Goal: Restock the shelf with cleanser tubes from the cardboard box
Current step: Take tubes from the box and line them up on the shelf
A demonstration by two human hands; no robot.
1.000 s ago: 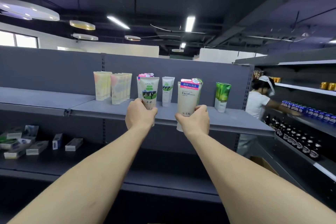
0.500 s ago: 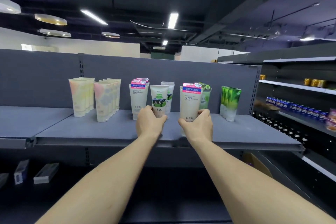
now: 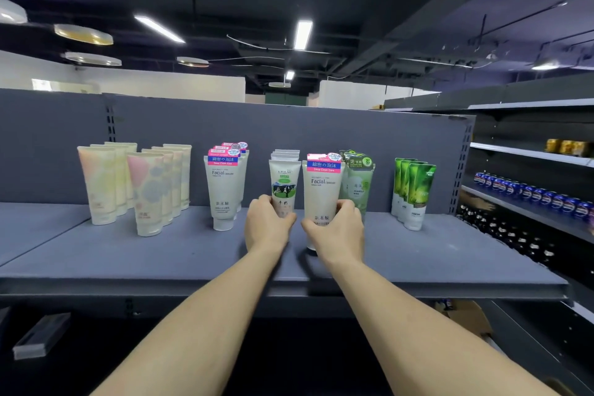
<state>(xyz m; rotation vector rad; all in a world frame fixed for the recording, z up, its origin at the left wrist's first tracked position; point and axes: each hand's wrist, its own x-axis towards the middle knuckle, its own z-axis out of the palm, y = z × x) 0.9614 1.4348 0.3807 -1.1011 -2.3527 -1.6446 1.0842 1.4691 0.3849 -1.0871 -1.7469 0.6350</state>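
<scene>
Cleanser tubes held upright on the shelf (image 3: 193, 254).
Left hand (image 3: 266, 227) grips a cow-print tube (image 3: 284, 183); right hand (image 3: 337, 228) grips a pink-topped "Facial" tube (image 3: 322, 190), hiding their bases.

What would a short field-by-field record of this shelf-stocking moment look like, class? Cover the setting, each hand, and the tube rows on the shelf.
setting: grey shop shelf
left hand: grips cow-picture tube, at front of its row
right hand: grips Facial cleanser tube, standing on shelf
matching row: Facial cleanser row, left of both hands
other rows: pastel tubes far left; pale green tubes behind right hand; bright green tubes far right
</scene>
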